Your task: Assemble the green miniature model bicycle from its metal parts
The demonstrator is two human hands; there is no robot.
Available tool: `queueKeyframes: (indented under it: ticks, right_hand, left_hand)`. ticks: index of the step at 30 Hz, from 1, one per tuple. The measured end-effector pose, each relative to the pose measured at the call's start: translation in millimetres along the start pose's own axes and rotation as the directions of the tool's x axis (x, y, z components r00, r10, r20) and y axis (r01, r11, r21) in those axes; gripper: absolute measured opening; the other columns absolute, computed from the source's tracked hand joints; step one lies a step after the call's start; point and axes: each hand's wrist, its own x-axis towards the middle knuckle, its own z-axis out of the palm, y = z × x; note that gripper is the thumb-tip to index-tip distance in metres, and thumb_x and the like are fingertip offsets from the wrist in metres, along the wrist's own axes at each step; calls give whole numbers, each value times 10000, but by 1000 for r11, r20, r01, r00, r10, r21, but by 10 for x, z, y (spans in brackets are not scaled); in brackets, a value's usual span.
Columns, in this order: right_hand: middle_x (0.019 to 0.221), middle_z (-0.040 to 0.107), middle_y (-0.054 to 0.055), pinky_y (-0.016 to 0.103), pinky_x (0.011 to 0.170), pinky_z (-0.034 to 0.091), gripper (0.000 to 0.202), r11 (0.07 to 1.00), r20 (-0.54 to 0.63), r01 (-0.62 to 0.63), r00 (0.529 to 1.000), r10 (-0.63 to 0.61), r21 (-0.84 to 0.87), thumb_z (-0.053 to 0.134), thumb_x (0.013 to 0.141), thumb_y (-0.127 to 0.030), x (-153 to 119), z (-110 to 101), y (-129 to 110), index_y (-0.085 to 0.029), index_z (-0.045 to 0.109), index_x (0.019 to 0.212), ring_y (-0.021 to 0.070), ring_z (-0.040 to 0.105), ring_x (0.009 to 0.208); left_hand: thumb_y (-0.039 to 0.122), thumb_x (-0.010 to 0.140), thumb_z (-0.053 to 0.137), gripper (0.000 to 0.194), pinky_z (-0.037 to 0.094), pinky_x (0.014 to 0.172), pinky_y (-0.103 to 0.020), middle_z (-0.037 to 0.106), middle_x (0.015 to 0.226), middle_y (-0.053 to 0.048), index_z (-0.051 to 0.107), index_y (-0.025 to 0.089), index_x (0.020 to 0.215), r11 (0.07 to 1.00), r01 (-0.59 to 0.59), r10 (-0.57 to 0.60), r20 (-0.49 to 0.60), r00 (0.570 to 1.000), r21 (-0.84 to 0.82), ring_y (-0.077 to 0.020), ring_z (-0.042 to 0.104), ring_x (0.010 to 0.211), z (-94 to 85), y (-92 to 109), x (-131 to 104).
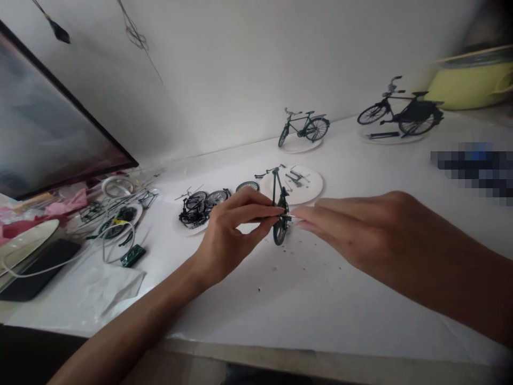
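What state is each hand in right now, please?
Left hand: closed, holding the partly built model bicycle.
Right hand: closed, holding a thin shiny piece.

I am at what looks like a small model-making bench, though I cannot tell whether it is in a home or a workshop. My white-covered table (224, 302) runs up to a plain pale wall (224, 80) with hanging cords (135, 36). Two assembled miniature bicycles (417, 112) stand at the back, and a round white plate (313, 188) bears small loose parts. Pink wrapping (72, 204) clutters the left beside a big dark-framed panel (52, 117).
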Motion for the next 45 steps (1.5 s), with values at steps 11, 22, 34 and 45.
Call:
queueKeyframes:
  ticks: [11,22,34,45]
  right_hand:
    - [565,601,-28,245,443,345,339,945,66,-319,947,314,71,461,1008,-370,48,86,64,-220,686,804,113,521,475]
    - [489,250,-84,251,374,205,388,692,426,-594,796,431,410,422,998,-481,47,127,132,-212,648,835,100,210,405]
    - [572,527,-18,289,486,235,261,993,152,-90,983,101,-77,461,984,-276,-11,233,202,-179,681,883,113,371,464]
    - [580,455,-37,261,462,262,328,890,226,-373,920,319,264,437,1006,-407,22,275,210,-182,643,883,106,346,478]
  left_hand:
    - [80,890,678,199,553,692,-265,664,966,-57,741,187,1046,987,-101,101,7,995,128,-127,630,835,49,20,0]
    - [76,908,653,204,542,661,-249,647,1007,-73,728,182,1066,966,-156,151,39,988,204,-110,624,797,28,-26,-35]
    - [97,917,651,190,547,652,-241,655,1016,-69,724,187,1067,955,-186,186,23,982,229,-100,628,766,2,-62,-15]
    - [108,937,625,207,582,681,-261,648,1034,-71,711,206,1097,941,-203,203,30,979,272,-118,654,804,14,-128,-29]
